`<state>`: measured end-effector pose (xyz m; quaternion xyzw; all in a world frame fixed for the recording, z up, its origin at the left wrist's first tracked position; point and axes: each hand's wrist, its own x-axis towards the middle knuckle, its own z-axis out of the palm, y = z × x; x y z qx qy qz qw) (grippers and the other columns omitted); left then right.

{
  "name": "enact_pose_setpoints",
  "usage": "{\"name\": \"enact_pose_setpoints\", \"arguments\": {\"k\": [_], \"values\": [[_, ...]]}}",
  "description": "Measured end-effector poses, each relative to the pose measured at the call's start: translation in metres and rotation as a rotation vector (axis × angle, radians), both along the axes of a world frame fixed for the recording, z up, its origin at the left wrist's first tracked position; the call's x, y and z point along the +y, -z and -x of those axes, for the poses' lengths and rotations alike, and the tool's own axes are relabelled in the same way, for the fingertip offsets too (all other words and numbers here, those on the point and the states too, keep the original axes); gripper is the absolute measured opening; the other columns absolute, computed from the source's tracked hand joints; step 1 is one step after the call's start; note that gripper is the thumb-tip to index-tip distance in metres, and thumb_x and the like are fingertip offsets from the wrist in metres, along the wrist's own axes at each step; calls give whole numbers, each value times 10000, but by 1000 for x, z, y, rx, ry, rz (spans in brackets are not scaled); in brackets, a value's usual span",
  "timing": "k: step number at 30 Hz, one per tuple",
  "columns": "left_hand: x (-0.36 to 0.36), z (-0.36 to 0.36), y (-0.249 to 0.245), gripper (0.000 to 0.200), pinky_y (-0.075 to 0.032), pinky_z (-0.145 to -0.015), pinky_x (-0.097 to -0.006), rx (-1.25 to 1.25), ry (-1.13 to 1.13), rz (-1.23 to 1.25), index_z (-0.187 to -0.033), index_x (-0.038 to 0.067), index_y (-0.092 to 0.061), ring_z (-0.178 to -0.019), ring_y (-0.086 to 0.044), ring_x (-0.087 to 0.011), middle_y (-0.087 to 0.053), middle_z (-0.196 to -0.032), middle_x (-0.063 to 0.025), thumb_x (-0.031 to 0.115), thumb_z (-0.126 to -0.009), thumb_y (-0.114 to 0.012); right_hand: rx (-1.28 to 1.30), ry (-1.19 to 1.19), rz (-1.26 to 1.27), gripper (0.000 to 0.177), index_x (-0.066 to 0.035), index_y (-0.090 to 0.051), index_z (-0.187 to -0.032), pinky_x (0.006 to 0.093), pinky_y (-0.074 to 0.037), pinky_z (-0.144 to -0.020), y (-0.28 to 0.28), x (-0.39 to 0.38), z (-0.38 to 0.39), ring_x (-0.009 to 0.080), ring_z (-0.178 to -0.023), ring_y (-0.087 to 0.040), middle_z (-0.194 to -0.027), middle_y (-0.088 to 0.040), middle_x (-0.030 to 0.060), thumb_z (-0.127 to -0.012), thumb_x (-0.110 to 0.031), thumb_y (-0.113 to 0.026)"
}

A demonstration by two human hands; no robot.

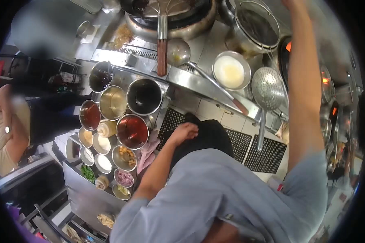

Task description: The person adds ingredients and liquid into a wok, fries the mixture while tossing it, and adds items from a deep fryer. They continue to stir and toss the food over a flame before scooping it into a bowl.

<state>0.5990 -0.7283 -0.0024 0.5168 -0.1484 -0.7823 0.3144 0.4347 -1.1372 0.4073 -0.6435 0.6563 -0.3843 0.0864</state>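
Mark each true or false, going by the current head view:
1. The left hand grips the brown handle of the pan. False: the hand is over the dark trousers, away from that handle.
2. A squeeze bottle stands between the smaller and larger pots of red sauce. True.
3. The perforated scoop is left of the bowl of whitish liquid. False: it is on the right.
4. The right arm stretches towards the top edge of the view. True.
5. The green pieces share one bowl with the purple-white pieces. False: they are in separate containers.
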Motion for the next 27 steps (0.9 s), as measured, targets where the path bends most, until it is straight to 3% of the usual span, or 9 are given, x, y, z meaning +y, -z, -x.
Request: {"name": "enact_pose_setpoints", "arguments": {"k": [5,8,9,10,11,17,21,23,27], "values": [[-80,18,148,237,-525,-753,-350,37,-423,-128,-1023,6,-612,-820,-640,-245,-648,-968,-153,208,-917,-547,-615,-101,-39,596,30,-489,-1309,291,-479,-891,76,204,106,198,-1055,-585,-1195,-581,142,-716,-20,-522],[-109,-24,198,244,-482,-778,-465,-1132,359,741,-915,-1,-655,-860,-611,-387,-641,-924,-222,223,-876,-568,-628,208,-178,667,3,-447,-1364,285,-494,-854,147,350,178,190,-1042,-591,-1311,-527,140,-716,-73,-585],[-125,-34,177,289,-481,-802,-468,-1170,533,575,-979,34,-667,-900,-613,-388,-653,-975,-201,285,-880,-564,-612,424,-187,663,0,-467,-1345,281,-500,-832,182,405,208,185,-1005,-601,-1311,-526,136,-705,-84,-616],[-145,-55,269,328,-428,-993,-407,-1264,612,540,-1056,59,-668,-1138,-541,-336,-554,-1279,-170,300,-850,-584,-791,527,-163,672,1,-487,-1323,287,-504,-812,194,456,215,185,-957,-608,-1286,-544,126,-670,-49,-638],[-160,-54,293,399,-475,-861,-464,-1222,391,748,-1136,79,-649,-991,-611,-355,-654,-1077,-177,376,-877,-586,-1025,364,-204,695,6,-488,-1317,293,-505,-810,173,487,200,192,-928,-613,-1176,-598,104,-632,22,-610],[-178,-105,244,314,-509,-782,-422,-1410,394,848,-1120,2,-591,-919,-618,-300,-644,-1038,-140,184,-875,-520,-1250,921,-55,643,-38,-483,-1319,202,-345,-294,205,709,213,91,-384,-460,-849,-635,62,-681,50,-465],[-151,-87,243,353,-514,-737,-403,-1361,394,1236,-1090,-16,-581,-863,-619,-295,-639,-961,-146,212,-823,-616,-1199,1193,167,621,-65,-473,-1320,206,-443,-383,238,815,221,101,-478,-530,-908,-639,72,-709,39,-420],[-125,-66,238,293,-505,-693,-409,-1084,651,957,-1024,4,-598,-805,-612,-274,-627,-890,-132,227,-835,-599,-1160,1421,415,629,-58,-452,-1343,244,-541,-602,267,851,229,138,-738,-613,-1027,-627,107,-727,57,-400],[-97,24,235,227,-485,-605,-421,-514,1296,72,-892,44,-633,-689,-597,-231,-604,-748,-103,258,-859,-564,-1144,1526,667,619,-57,-368,-1395,255,-432,-413,306,906,226,130,-588,-554,-848,-594,88,-790,-2,-487]]}}
